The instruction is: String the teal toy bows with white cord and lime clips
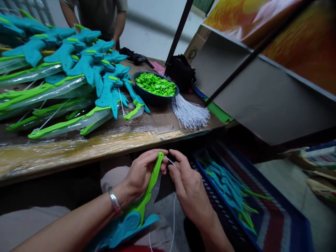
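Observation:
My left hand (138,176) is closed around a bright green plastic arm (150,190) near its tip, where there are small holes. The arm joins a teal plastic body (131,222) low in my lap, making one teal and green toy-like piece with clear film along it. My right hand (193,185) pinches a thin white string (174,210) close to that tip. A short length of string runs between the two hands, and the rest hangs down in a loop. Whether it passes through a hole is hidden by my fingers.
Similar teal and green pieces (88,66) are heaped on the table (126,140). Beside them stand a dark bowl (154,101) of small green parts and a bundle of white strings (190,112). At right, a blue crate (301,227) holds more pieces. A person (97,17) stands behind.

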The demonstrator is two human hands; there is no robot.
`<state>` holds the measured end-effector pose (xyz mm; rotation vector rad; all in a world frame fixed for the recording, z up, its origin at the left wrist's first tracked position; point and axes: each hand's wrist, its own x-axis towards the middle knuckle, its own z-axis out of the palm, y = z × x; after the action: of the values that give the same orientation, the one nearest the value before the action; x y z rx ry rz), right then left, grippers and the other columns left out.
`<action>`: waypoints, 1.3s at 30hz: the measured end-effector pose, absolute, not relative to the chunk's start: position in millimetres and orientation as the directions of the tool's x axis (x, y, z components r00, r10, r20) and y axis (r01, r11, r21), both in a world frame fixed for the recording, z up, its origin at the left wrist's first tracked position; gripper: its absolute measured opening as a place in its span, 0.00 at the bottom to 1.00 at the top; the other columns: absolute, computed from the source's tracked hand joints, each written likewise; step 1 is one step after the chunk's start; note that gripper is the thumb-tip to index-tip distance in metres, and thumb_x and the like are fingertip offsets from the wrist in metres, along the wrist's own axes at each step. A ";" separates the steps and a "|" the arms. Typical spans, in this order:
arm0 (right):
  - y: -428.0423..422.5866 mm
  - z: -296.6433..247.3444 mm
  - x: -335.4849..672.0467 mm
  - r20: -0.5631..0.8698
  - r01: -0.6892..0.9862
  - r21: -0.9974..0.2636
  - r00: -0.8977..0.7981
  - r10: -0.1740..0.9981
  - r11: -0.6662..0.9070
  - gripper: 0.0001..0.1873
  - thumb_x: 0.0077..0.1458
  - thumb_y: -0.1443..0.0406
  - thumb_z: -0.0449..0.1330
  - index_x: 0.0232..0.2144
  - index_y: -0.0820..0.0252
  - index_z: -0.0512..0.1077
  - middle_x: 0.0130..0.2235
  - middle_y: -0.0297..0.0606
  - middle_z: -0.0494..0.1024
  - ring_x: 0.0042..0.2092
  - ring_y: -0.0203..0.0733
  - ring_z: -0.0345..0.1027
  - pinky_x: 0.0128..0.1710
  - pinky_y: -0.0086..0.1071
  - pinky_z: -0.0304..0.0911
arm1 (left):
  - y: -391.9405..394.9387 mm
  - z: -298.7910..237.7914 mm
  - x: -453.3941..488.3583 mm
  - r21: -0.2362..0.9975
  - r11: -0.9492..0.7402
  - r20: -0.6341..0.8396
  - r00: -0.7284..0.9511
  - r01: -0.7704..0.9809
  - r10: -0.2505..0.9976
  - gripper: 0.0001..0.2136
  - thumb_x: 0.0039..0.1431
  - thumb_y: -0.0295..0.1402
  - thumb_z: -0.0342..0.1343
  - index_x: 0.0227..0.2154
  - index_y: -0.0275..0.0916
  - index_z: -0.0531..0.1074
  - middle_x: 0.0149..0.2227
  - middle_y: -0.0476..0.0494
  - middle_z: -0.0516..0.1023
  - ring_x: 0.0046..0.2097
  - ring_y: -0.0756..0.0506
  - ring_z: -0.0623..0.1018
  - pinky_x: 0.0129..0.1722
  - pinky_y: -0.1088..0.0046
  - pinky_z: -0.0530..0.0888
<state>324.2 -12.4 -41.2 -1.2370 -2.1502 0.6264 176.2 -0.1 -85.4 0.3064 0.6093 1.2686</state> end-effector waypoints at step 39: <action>-28.2 -62.8 329.3 0.676 0.716 -0.356 -0.247 0.695 0.601 0.10 0.64 0.74 0.59 0.45 0.61 0.77 0.45 0.45 0.71 0.44 0.42 0.70 0.42 0.34 0.70 | -17.4 -73.7 211.4 0.555 0.282 -0.273 0.149 -0.782 0.951 0.11 0.47 0.35 0.68 0.30 0.36 0.74 0.29 0.50 0.74 0.32 0.52 0.73 0.35 0.79 0.70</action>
<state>329.3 -28.2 -62.8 -1.1194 -1.9782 -0.0315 211.4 -17.4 -73.7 0.3122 0.6456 1.2748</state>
